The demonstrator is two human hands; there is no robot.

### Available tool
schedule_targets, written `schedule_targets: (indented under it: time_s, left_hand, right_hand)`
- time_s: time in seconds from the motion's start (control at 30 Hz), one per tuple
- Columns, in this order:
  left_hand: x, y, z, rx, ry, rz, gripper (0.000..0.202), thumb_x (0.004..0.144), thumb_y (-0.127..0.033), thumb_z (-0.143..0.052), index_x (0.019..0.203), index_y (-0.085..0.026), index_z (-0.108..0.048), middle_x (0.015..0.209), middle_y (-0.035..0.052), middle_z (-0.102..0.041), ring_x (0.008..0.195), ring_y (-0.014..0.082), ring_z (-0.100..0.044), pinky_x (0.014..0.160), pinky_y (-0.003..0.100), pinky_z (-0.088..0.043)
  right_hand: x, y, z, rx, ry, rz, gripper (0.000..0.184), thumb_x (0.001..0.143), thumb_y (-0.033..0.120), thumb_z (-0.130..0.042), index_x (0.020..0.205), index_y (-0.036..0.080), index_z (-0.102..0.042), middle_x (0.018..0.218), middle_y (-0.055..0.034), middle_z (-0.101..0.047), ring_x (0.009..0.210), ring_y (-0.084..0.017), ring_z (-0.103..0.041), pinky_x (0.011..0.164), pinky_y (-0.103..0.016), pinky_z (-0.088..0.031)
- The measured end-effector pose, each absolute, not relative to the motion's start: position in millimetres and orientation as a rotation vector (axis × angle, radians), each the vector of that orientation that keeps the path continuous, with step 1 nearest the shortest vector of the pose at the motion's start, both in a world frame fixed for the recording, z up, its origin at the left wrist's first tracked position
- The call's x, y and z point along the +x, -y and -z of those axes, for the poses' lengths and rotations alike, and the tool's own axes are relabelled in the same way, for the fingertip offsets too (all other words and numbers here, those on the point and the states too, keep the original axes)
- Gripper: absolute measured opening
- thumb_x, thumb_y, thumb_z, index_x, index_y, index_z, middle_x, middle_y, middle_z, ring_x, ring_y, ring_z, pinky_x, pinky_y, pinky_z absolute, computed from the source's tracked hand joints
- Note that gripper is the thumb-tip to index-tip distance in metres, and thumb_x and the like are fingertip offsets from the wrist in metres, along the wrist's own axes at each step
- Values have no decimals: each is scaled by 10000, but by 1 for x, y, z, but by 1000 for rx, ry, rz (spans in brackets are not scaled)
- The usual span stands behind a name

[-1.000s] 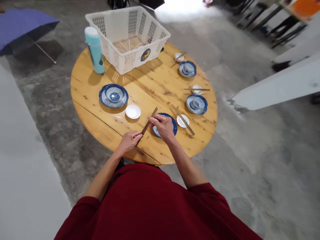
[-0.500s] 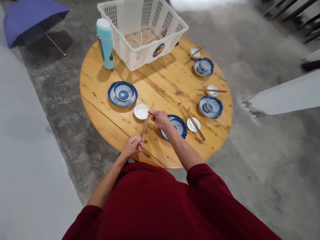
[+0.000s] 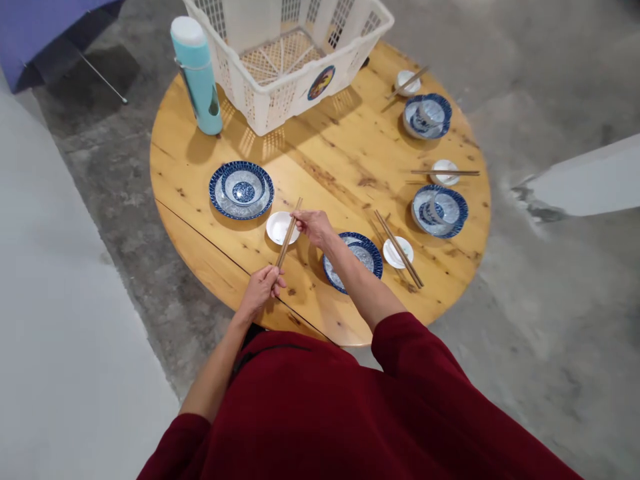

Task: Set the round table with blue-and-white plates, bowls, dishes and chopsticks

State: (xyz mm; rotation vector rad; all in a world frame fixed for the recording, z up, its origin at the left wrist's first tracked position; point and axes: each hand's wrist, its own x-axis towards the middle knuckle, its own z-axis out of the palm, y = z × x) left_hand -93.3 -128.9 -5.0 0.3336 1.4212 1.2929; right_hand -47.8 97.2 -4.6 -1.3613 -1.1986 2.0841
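Note:
Wooden chopsticks slant over the right part of a small white dish. My left hand is closed around their near end. Close to the far end, the fingertips of my right hand pinch them. Left of the dish is a blue-and-white plate with a bowl on it. My right forearm partly covers another blue-and-white plate. Beside that plate, a second pair of chopsticks lies across a white dish.
A white plastic basket and a light-blue bottle stand at the back of the round wooden table. Two more settings with bowls line the right side. An umbrella lies on the floor at left.
Both hands have shifted the chopsticks slightly left, and they now cross over the white dish instead of passing beside it. The camera view has also moved a little.

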Motion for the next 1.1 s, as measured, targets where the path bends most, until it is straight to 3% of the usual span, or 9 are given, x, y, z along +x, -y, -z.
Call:
schedule_targets:
  time_s: [0.13, 0.37, 0.77, 1.1]
  left_hand:
    - [-102, 123, 7, 327, -1450, -1295, 386, 823, -521, -687, 917, -148, -666, 704, 4, -671, 482, 64, -508, 464, 192, -380]
    - [-120, 101, 14, 292, -1515, -1310, 270, 843, -416, -699, 860, -148, -667, 691, 10, -660, 495, 63, -508, 474, 195, -390]
    - [-122, 101, 23, 273, -1531, -1270, 270, 826, -412, -695, 854, -146, -666, 703, 17, -664, 508, 61, -503, 477, 187, -384]
    - [-128, 101, 18, 305, -1557, -1276, 273, 810, -426, -689, 790, -158, -643, 694, 3, -654, 504, 54, -478, 466, 169, -370]
  right_hand:
    - [-52, -114, 9, -1348, 1328, -1960, 124, 734, 186, -754, 638, 148, -685, 556, 29, -573, 481, -57, -450, 473, -203, -341]
    - [-68, -137, 27, -1387, 1359, -1903, 121, 703, 238, -767, 659, 183, -669, 587, 38, -564, 525, -79, -476, 500, -212, -366]
    - [-73, -132, 24, -1467, 1347, -1940, 164, 784, 167, -723, 658, 158, -618, 540, 8, -595, 484, -75, -518, 459, -181, -406]
    - [-75, -124, 17, -1556, 1300, -1888, 162, 819, 127, -656, 674, 153, -589, 515, 38, -565, 437, -64, -505, 431, -167, -380]
